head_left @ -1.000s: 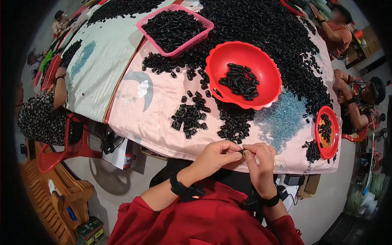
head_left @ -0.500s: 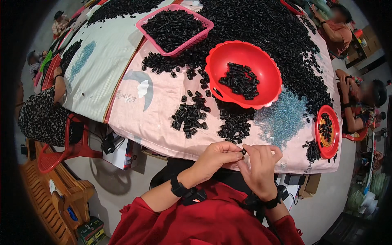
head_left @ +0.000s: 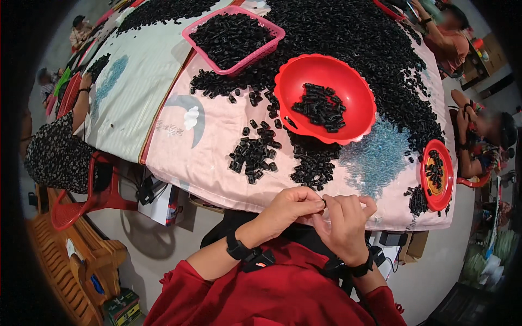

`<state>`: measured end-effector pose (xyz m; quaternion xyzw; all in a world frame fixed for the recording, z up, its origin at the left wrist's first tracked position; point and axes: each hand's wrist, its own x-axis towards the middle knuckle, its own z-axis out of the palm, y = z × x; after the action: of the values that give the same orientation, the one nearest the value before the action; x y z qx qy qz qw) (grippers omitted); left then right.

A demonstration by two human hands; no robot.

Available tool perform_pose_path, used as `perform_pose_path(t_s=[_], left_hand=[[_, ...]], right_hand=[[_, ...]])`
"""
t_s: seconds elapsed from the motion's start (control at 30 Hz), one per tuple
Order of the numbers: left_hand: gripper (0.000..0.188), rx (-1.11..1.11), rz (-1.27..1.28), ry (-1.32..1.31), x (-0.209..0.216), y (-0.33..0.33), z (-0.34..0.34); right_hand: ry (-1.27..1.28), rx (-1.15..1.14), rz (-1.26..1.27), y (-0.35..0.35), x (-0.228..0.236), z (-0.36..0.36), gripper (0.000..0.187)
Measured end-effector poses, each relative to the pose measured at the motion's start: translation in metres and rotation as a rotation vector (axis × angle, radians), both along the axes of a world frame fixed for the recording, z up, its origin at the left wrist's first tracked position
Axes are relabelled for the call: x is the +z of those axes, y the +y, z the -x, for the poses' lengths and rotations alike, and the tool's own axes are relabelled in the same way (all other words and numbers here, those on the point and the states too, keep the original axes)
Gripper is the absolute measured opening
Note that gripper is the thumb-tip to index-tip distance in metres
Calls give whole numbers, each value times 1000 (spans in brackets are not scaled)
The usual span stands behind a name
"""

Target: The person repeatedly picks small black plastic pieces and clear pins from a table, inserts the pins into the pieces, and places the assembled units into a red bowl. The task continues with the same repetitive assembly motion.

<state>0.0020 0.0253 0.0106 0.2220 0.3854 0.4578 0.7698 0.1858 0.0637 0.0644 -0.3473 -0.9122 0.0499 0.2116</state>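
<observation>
My left hand (head_left: 291, 206) and my right hand (head_left: 343, 221) meet fingertip to fingertip just below the near table edge, pinching one small black tube piece (head_left: 323, 203) between them. A small heap of the same black pieces (head_left: 254, 150) lies on the pink cloth (head_left: 190, 146) just ahead. Further back stands a big red bowl (head_left: 324, 98) with black pieces in it. A second dark heap (head_left: 314, 163) sits under the bowl's near rim.
A pink basket (head_left: 234, 37) full of black pieces stands at the back. A small red bowl (head_left: 436, 175) sits at the right edge beside pale blue beads (head_left: 375, 160). Other people sit at the left (head_left: 57, 152) and right (head_left: 484, 144). A red chair (head_left: 81, 204) and a wooden bench (head_left: 70, 261) lie lower left.
My hands stay together at the table edge; the fingers have shifted slightly around the small black piece. Nothing on the table has moved.
</observation>
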Motion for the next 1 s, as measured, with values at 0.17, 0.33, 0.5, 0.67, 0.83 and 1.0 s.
perform_pose_path(t_s=[0.17, 0.33, 0.5, 0.67, 0.83, 1.0], left_hand=[[23, -42, -2, -42, -4, -5, 2], [25, -64, -17, -19, -14, -5, 3], [25, -77, -4, -56, -13, -7, 2], [27, -85, 0, -7, -14, -5, -3], [30, -51, -20, -24, -13, -8, -4], [31, -46, -42, -61, -9, -8, -2]], right_hand=[[10, 12, -53, 2, -6, -2, 38], [16, 56, -66, 0, -8, -3, 34], [36, 89, -70, -5, -3, -5, 35], [-50, 88, -57, -4, -2, -8, 36], [4, 59, -4, 0, -6, -9, 40], [50, 30, -2, 0, -5, -7, 44]])
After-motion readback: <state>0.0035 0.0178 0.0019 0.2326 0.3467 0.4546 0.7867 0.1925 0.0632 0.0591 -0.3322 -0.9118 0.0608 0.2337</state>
